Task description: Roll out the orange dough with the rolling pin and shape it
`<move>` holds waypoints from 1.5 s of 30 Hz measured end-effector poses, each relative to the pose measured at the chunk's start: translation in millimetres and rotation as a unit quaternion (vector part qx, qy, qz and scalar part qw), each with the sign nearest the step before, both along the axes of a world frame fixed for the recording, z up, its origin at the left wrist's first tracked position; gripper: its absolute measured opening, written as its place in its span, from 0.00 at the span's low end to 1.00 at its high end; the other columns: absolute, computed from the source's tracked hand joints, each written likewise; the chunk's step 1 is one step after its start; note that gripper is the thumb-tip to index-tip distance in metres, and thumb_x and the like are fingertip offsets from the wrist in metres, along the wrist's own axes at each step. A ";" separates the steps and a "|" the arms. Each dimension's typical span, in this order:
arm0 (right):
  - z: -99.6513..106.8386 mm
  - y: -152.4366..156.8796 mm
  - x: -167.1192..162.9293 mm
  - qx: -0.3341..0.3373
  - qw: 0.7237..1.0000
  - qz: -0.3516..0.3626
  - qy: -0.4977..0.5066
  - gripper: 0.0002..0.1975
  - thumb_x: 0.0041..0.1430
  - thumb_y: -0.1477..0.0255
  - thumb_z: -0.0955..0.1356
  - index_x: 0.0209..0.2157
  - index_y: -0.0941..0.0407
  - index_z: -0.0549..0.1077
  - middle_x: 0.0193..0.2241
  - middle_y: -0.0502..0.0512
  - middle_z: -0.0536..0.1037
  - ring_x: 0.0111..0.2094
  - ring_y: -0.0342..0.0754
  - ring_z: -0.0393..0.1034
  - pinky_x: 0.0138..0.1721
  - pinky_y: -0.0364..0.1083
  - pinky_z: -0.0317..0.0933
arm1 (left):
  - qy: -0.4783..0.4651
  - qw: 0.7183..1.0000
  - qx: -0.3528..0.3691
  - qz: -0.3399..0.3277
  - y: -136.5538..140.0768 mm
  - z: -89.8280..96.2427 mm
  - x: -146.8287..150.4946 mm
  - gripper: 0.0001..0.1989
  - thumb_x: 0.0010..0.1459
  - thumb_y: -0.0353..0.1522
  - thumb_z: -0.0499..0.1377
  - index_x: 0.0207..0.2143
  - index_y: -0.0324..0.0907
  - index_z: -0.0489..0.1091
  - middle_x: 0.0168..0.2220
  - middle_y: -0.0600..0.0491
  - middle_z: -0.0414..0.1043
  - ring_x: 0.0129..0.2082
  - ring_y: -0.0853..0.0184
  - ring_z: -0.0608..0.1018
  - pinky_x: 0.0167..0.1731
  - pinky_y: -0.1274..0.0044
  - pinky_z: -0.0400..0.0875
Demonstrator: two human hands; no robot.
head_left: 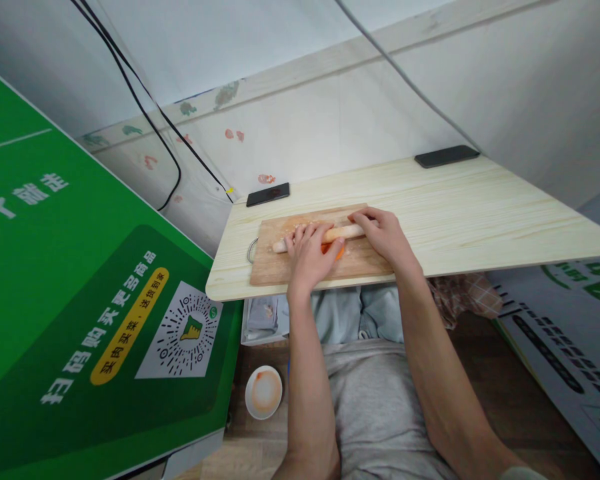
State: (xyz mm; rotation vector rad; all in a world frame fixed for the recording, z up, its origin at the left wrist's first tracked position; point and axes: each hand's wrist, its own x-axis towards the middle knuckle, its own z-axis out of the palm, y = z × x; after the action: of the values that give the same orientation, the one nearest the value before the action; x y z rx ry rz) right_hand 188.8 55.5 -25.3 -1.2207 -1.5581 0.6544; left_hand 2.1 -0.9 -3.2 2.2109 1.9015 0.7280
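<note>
A pale rolling pin (347, 231) with an orange tint along its middle lies slantwise across a wooden cutting board (273, 270). My left hand (310, 253) rests over the left part of the pin, fingers bent across it, with the rounded tip sticking out beyond. My right hand (383, 233) is closed around the other end, which it mostly hides. Beneath the pin, partly covered by the left hand, is a flat orange piece that looks like dough (336, 252). Pale crumbs dot the board around the left fingers.
The board sits on a light wood-grain table (490, 213) against the wall. Two dark phones, one on the left (269, 195) and one on the right (447, 156), lie near its back edge. A green printed panel (105, 280) stands at left. Below is a stained white bowl (263, 392).
</note>
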 end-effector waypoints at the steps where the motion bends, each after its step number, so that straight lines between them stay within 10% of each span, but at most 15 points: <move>1: 0.1 0.0 0.0 -0.001 1.000 0.000 0.000 0.13 0.66 0.62 0.68 0.34 0.51 0.83 0.40 0.58 0.88 0.45 0.59 0.80 0.55 0.57 0.69 | 0.000 1.000 0.001 0.000 0.0 -0.1 0.0 0.18 0.75 0.43 0.60 0.63 0.56 0.76 0.67 0.54 0.77 0.68 0.54 0.71 0.70 0.58 0.58; 45: 0.0 -0.8 -0.6 0.002 1.000 -0.002 0.004 0.14 0.65 0.59 0.68 0.34 0.51 0.83 0.39 0.58 0.89 0.45 0.60 0.81 0.53 0.56 0.69 | 0.004 1.000 -0.002 -0.003 -1.4 -1.7 0.5 0.19 0.74 0.43 0.60 0.64 0.55 0.75 0.67 0.52 0.76 0.67 0.52 0.71 0.70 0.56 0.58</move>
State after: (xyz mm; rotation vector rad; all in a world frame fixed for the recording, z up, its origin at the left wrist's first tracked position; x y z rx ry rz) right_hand 188.2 54.7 -25.3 -1.2154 -1.5491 0.6524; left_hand 2.6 -2.3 -4.8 2.2188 1.8971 0.7154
